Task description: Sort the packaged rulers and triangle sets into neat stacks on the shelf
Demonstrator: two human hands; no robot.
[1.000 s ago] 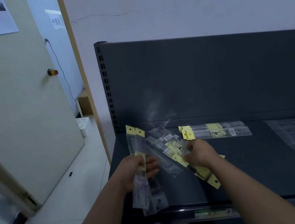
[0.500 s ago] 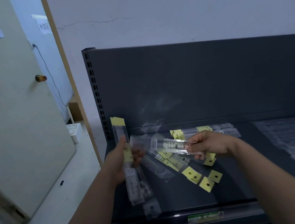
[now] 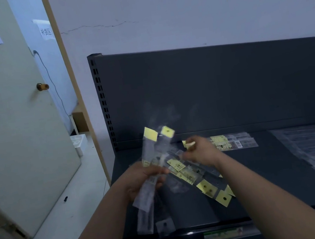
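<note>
My left hand grips a bundle of packaged rulers, clear sleeves with yellow header tabs, held upright over the left end of the dark shelf. My right hand is just to the right of the bundle, fingers curled, pinching the edge of one ruler package. A loose pile of ruler packages lies fanned on the shelf under my hands, yellow tabs toward the front. A flat stack of rulers lies behind my right hand along the back panel. Clear triangle set packs lie at the right.
The shelf's dark back panel rises behind the packages, with a slotted upright at its left. A pale door stands open to the left over a light floor. A price strip runs along the shelf's front edge.
My right hand has brought the ruler package it held over to the bundle in my left hand. The bundle now shows two yellow tabs and sits more upright. The view shifted slightly.
</note>
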